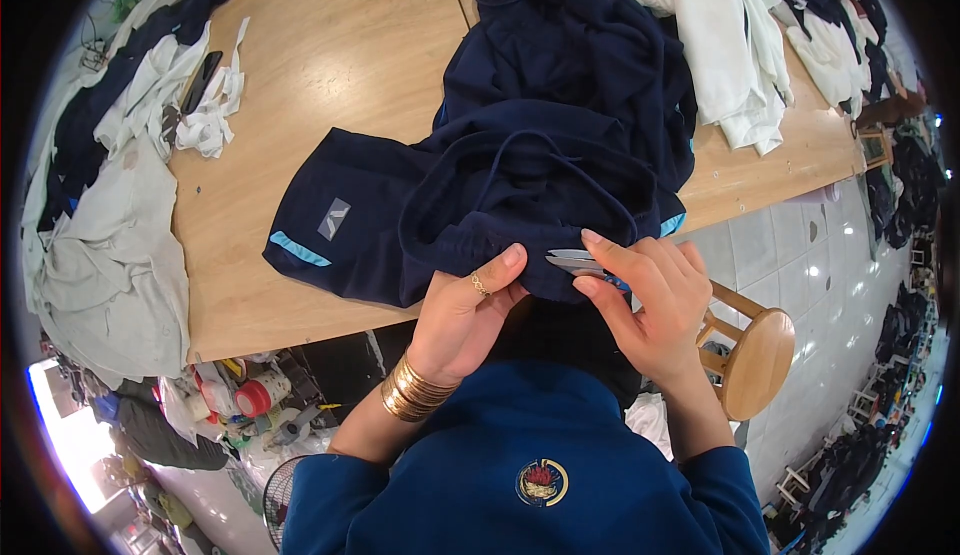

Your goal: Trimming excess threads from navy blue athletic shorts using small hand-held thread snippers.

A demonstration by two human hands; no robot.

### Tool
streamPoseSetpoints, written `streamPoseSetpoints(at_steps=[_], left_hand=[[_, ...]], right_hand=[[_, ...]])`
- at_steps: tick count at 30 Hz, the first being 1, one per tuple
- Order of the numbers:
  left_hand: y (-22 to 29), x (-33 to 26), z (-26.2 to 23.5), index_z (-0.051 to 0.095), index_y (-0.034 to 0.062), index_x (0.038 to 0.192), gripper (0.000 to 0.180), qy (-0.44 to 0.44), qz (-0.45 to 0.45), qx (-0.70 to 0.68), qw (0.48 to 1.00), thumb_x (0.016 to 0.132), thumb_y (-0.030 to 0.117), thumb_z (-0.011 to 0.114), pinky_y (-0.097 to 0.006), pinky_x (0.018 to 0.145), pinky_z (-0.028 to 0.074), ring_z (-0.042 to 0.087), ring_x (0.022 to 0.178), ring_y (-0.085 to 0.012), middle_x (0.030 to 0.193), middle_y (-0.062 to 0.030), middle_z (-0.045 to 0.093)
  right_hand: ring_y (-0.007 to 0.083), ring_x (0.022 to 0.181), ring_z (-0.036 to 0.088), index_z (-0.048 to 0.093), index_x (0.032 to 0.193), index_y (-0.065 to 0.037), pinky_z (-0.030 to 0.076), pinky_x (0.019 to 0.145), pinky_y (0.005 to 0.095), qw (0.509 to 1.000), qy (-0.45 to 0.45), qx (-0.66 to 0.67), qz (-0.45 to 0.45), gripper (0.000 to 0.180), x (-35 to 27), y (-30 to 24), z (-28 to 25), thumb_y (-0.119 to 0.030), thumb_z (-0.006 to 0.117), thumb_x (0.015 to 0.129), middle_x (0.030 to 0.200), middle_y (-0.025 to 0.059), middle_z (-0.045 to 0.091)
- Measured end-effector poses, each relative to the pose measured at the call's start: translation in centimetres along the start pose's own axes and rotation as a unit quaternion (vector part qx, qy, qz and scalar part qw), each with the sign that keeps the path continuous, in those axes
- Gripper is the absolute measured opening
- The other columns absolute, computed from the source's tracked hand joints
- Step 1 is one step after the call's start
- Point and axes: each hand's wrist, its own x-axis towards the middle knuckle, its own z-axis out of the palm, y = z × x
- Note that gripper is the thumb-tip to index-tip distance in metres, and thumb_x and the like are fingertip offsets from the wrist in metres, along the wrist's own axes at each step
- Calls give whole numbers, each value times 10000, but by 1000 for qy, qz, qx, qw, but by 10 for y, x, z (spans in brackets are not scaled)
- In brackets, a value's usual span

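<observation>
At the frame's centre, the left hand (467, 317) pinches a navy garment (535, 217) spread over the wooden desk (330, 55), while the right hand (655, 293), just right of it, grips small snips (574, 264) pointing toward the cloth.

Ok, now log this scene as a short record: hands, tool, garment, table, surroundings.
Left hand: pinching the navy garment at its waistband
Right hand: holding small snips, blades pointing toward the left hand
Garment: navy, elasticated waist, light blue trim
Table: wooden; white fabric at upper right, pale fabric along the left
Surroundings: round wooden stool at right, on a tiled floor
</observation>
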Motion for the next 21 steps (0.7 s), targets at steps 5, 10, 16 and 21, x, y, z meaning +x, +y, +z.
streamPoseSetpoints(at_steps=[5, 10, 16, 21], left_hand=[[-3, 0, 1, 583, 42, 1051, 233, 0, 32, 11, 999, 839, 128, 624, -328, 846, 449, 577, 944, -170, 1001, -77, 622], [-2, 0, -1, 587, 43, 1040, 216, -3, 25, 15, 1000, 841, 121, 618, -328, 851, 449, 578, 943, -169, 997, -78, 624], [-1, 0, -1, 586, 31, 1043, 219, -6, 20, 15, 1000, 843, 116, 613, -329, 865, 449, 583, 950, -174, 1014, -89, 623], [1, 0, 2, 586, 25, 1044, 226, -9, 29, 13, 999, 839, 113, 617, -329, 864, 453, 584, 951, -175, 1014, -90, 623]], right_hand=[[125, 508, 406, 661, 981, -99, 256, 511, 282, 1000, -1, 7, 2, 322, 1, -2, -1, -234, 718, 694, 591, -19, 439], [140, 517, 438, 649, 965, -77, 272, 528, 283, 1000, -13, 11, 9, 310, 3, -5, -3, -176, 733, 683, 590, -4, 507], [125, 498, 416, 660, 933, -90, 260, 503, 279, 1000, 6, 24, 10, 271, 2, -3, 1, -202, 722, 693, 585, -17, 463], [126, 504, 430, 654, 935, -88, 267, 500, 276, 999, 2, 27, 16, 260, 4, 2, -6, -198, 718, 709, 596, -14, 480]])
